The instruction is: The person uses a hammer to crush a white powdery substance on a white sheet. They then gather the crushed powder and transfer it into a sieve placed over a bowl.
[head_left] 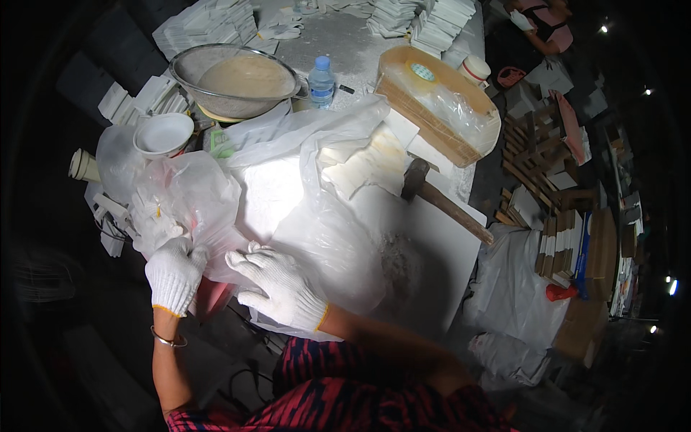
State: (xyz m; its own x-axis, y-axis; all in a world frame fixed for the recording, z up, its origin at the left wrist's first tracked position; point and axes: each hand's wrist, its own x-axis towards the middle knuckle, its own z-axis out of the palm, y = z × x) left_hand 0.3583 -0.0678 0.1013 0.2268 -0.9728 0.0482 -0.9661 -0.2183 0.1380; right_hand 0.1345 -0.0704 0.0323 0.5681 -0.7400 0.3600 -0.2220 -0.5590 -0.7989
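My left hand (175, 277), in a white knit glove, has its fingers curled into a crumpled translucent plastic bag (191, 189) at the left side of the table. Something pinkish-red shows through the bag, too veiled to name. My right hand (279, 289), gloved the same way, lies just right of the bag's lower end. Its fingers stretch left and the thumb stands apart, with nothing visible in its grip. Beneath and beyond it spreads a clear plastic sheet (331, 252) over a white board. A creamy, rough-edged slab (366, 164) lies at the sheet's far side.
A wooden-handled hammer (450, 205) rests on the right of the board. Farther off stand a metal basin (237, 102), a white bowl (164, 135), a water bottle (321, 83) and a cardboard box (421, 119) holding tape. Stacked white tiles (439, 25) line the back. Another person (545, 25) is far right.
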